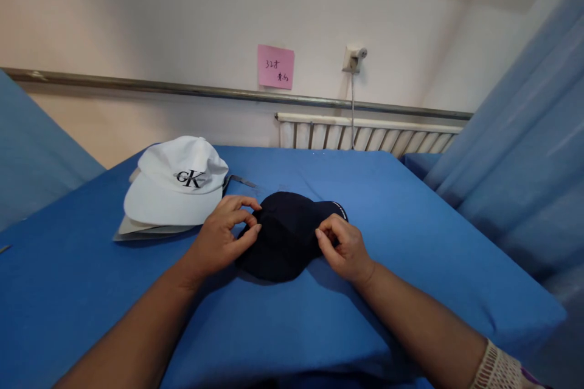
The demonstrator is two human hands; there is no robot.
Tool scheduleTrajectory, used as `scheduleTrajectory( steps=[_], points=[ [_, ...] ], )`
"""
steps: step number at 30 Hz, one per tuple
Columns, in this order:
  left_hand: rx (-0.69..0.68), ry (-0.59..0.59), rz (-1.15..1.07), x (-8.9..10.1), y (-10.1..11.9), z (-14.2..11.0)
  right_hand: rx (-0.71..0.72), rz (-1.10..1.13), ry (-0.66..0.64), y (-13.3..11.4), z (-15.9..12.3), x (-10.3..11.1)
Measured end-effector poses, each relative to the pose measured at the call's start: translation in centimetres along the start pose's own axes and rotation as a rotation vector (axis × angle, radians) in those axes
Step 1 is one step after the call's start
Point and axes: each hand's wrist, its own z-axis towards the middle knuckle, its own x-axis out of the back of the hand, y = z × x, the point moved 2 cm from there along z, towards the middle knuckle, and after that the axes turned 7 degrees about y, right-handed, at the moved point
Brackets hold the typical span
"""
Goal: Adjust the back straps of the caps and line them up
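A black baseball cap (278, 237) lies on the blue-covered table in front of me, its brim pointing right with small white lettering along the edge. At the cap's left side is my left hand (228, 228), fingers curled and thumb close to them on the dark cloth. My right hand (344, 246) pinches the cap near where crown and brim meet, thumb and forefinger together. Just left of my left hand sits a white cap (177, 185) with black letters on its front. It rests on other light-coloured caps (152, 228), mostly hidden beneath it.
The blue cloth (410, 267) covers the whole table. Behind it are a white radiator (328, 134), a metal rail (205, 90), a pink note (276, 67) and a plugged-in socket (353, 59). Blue curtains (515, 109) hang on both sides.
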Motion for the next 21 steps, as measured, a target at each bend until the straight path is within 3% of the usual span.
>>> scheduleTrajectory(
  steps=[5, 13, 21],
  points=[
    [0.051, 0.134, 0.021, 0.3, -0.4, 0.0, -0.027, 0.013, 0.02, 0.3, 0.0, 0.2],
    [0.067, 0.109, -0.002, 0.2, -1.1, 0.0, -0.201, -0.044, 0.111, 2.4, 0.4, 0.3],
    [0.141, 0.157, 0.065, -0.4, -2.1, 0.4, -0.193, -0.024, 0.074, 2.6, 0.4, 0.1]
  ],
)
